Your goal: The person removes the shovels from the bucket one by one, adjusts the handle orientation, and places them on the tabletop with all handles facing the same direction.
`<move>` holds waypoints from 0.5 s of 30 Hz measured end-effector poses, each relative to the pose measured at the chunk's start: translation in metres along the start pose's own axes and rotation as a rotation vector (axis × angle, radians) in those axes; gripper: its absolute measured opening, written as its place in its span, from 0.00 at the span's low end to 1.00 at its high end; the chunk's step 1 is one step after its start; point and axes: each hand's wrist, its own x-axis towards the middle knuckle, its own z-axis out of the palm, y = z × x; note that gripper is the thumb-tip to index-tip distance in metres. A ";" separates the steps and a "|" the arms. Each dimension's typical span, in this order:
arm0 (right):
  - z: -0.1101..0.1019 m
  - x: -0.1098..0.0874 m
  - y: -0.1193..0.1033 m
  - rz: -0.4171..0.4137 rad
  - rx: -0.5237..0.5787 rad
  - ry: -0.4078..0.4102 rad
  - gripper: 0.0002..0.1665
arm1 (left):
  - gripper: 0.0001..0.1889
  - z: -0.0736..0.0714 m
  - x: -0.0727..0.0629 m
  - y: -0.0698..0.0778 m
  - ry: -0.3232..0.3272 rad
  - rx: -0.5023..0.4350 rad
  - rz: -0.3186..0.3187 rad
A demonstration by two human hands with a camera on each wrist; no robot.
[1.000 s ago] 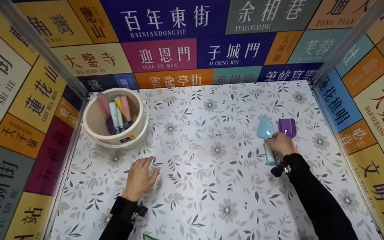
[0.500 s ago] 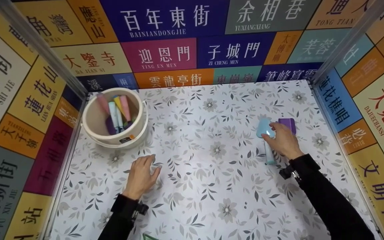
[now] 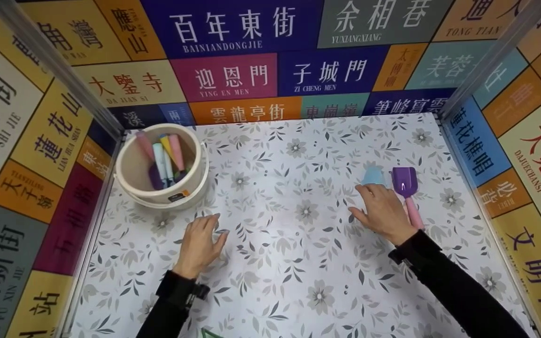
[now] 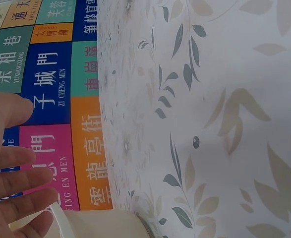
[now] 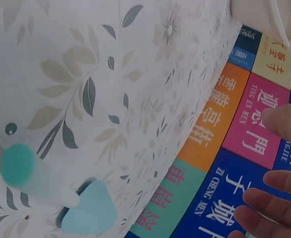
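Note:
My right hand (image 3: 383, 213) hovers over the handle of a light blue toy shovel (image 3: 372, 176), its fingers relaxed and holding nothing. In the right wrist view the shovel (image 5: 93, 210) lies on the table, apart from the fingers (image 5: 266, 213); its pale handle has a green end. Just right of that hand lies a purple toy shovel (image 3: 404, 180) with a pink handle, partly hidden by the hand. My left hand (image 3: 198, 244) is held loosely over the table in front of a cream bucket (image 3: 195, 180), with nothing in its fingers.
The bucket stands at the back left with several pink, pale blue and yellow handles (image 3: 176, 148) sticking up inside. Printed panels wall the flower-patterned table (image 3: 275, 197) at the back and both sides. A green edge (image 3: 210, 334) shows at the bottom of the head view.
My right hand has come off the light blue shovel, first over its blade, then back toward me over its handle. The purple shovel shows more now. My left hand has barely moved.

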 end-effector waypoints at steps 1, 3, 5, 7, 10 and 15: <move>0.000 -0.001 -0.002 -0.007 -0.002 0.000 0.33 | 0.23 -0.001 0.000 0.000 -0.005 0.000 -0.004; 0.001 -0.005 -0.006 -0.024 -0.009 -0.001 0.33 | 0.23 -0.002 0.002 0.001 -0.014 0.003 -0.011; 0.002 -0.008 -0.010 -0.038 -0.015 -0.002 0.33 | 0.24 -0.004 0.003 0.002 -0.017 0.006 -0.016; 0.003 -0.011 -0.013 -0.047 -0.013 -0.003 0.34 | 0.24 -0.005 0.004 0.002 -0.016 0.011 -0.013; 0.004 -0.015 -0.017 -0.051 -0.004 -0.011 0.34 | 0.24 -0.006 0.008 0.001 -0.007 0.019 -0.001; 0.004 -0.018 -0.019 -0.030 0.016 -0.042 0.35 | 0.24 -0.014 0.017 0.000 0.007 0.023 0.011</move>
